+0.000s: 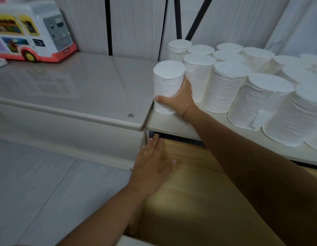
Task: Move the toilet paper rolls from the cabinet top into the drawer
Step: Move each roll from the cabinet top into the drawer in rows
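I count at least thirteen rolls [232,86] upright on the bench [164,121], axes vertical; my right hand [179,100] has its fingers grasping the nine-o'clock roll [168,82], while my left hand [152,167] has its fingers released by the one drawer [198,192].

We read one mark: a CCC logo [130,115] in the near right corner of the glossy top [74,89] of the low unit. The code line under it is too small to read. The toy bus [30,29] has a red plate [66,51] with lettering and side stickers, all too blurred to read.
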